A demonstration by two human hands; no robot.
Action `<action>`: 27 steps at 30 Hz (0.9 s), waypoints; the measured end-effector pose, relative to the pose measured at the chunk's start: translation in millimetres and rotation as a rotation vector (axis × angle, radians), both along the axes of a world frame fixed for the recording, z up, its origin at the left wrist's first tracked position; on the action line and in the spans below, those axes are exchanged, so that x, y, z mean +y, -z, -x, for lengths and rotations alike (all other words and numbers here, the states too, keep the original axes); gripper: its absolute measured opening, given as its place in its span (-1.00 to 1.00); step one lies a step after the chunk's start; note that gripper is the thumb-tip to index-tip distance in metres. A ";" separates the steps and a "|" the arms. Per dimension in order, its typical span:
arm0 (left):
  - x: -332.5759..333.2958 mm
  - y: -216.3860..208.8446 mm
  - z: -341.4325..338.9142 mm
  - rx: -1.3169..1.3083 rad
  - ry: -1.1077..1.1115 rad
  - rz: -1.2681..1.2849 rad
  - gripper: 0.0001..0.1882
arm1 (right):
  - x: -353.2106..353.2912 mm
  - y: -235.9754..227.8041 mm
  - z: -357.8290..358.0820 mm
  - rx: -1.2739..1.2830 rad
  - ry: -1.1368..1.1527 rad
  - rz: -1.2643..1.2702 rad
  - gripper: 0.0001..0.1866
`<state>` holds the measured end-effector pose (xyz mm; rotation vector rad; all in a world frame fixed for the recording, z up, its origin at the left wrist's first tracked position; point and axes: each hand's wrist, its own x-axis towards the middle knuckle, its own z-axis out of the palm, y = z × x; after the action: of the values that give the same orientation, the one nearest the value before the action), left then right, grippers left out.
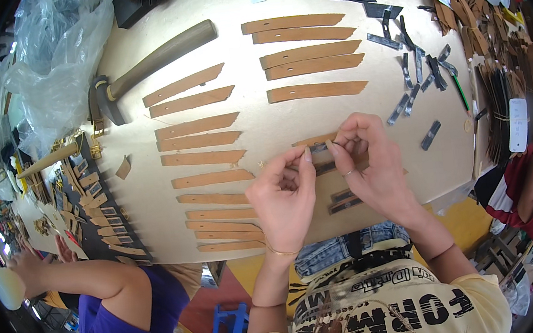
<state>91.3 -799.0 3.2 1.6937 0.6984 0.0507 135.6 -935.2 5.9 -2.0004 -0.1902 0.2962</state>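
Observation:
My left hand (284, 194) and my right hand (369, 167) are close together over the near middle of the table. Both pinch the ends of a short, dark, shiny strip (320, 148) between thumb and fingertips. Just beyond it lies a tan leather strap (313, 140), partly covered by my fingers. Below and between my hands, more straps with dark strips (345, 206) show in part. To the left, a column of tan leather straps (210, 179) with slanted ends runs down the table. Another group of straps (314, 68) lies beyond my hands.
Loose dark strips (410, 98) and a green pencil (460, 93) lie at the right. A wooden-handled hammer (161, 60) rests at the far left, near clear plastic bags (54, 65). Bundled leather strips (492, 100) line the right edge. Another person's arm (96, 275) reaches in at the left.

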 end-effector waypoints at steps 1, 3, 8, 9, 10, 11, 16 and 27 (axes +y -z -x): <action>-0.1 0.6 -1.2 0.005 0.001 -0.018 -0.89 | 0.8 1.7 -0.4 -0.009 0.004 0.015 -0.69; -0.5 1.0 -2.9 0.016 0.006 -0.055 -0.90 | 2.5 3.7 -0.4 0.008 0.029 -0.002 -0.68; -0.8 1.4 -4.6 0.026 0.003 -0.084 -0.91 | 4.8 5.5 -1.6 0.013 0.045 0.033 -0.67; -0.9 1.4 -4.8 0.018 0.004 -0.085 -0.91 | 4.7 5.4 -1.9 0.015 0.044 0.033 -0.67; -1.2 1.5 -5.0 0.016 0.002 -0.090 -0.91 | 4.6 5.5 -2.1 0.015 0.043 0.035 -0.67; -1.7 1.4 -5.1 0.015 0.000 -0.094 -0.91 | 4.8 5.8 -2.0 0.006 0.041 0.039 -0.67; -2.9 0.4 -5.2 0.032 0.006 -0.128 -0.91 | 6.2 9.1 0.0 -0.063 0.051 0.052 -0.67; -4.1 3.6 -4.2 0.001 0.016 -0.181 -0.93 | 6.4 14.5 1.5 -0.144 0.033 0.112 -0.69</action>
<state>95.5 -803.1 -0.4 1.8724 0.6982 0.1050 134.1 -928.8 -8.6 -2.1353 -0.2364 0.1444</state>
